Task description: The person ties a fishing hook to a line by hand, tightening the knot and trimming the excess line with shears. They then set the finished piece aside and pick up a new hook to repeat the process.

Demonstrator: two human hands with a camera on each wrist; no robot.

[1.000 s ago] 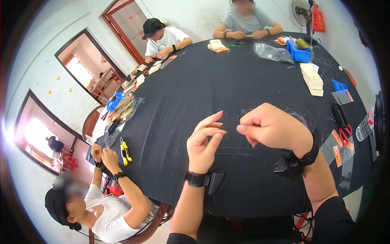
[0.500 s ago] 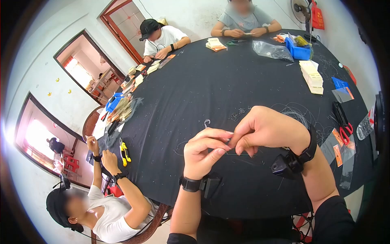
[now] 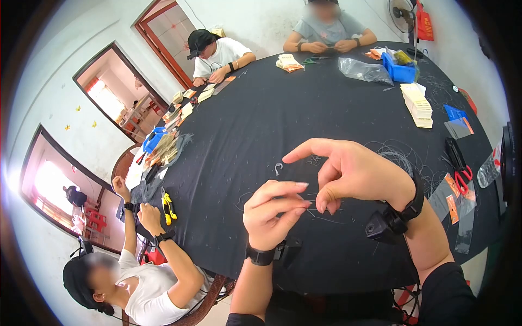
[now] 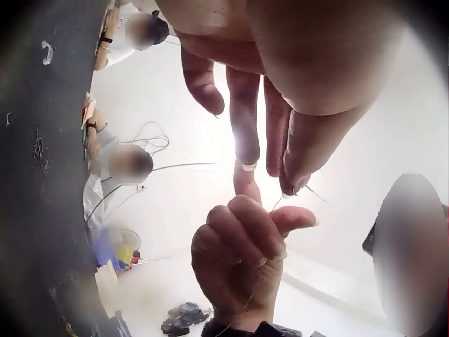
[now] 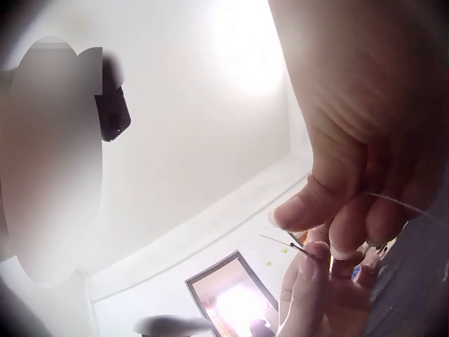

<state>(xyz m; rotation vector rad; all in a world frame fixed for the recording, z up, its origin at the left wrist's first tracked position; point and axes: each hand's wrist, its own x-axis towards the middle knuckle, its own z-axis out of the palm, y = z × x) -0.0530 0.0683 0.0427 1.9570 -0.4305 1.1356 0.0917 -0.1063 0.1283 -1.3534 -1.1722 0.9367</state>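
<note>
My left hand [image 3: 270,216] pinches a small fish hook [image 5: 298,248] between thumb and index finger; only its dark shank end shows, with a thin line end sticking out beside it. My right hand [image 3: 361,174] is just to the right, its index finger stretched out over the left fingertips and its thumb apart from it. Its other fingers are curled round a clear thin line [image 5: 400,202], which runs across the palm side in the right wrist view. The hook's bend is hidden by the left fingertips.
Beyond my hands lie a small pale curled piece [image 3: 278,168] and loose hooks [image 4: 41,151]. Coiled line [image 3: 389,155], red scissors [image 3: 462,182] and clear packets [image 3: 465,223] lie right. Yellow pliers [image 3: 168,206] lie left. Several other people sit round the black table [image 3: 239,125].
My hands came together from apart, meeting at the fingertips. Since then the right index finger has lifted and stretched out to the left, away from the thumb.
</note>
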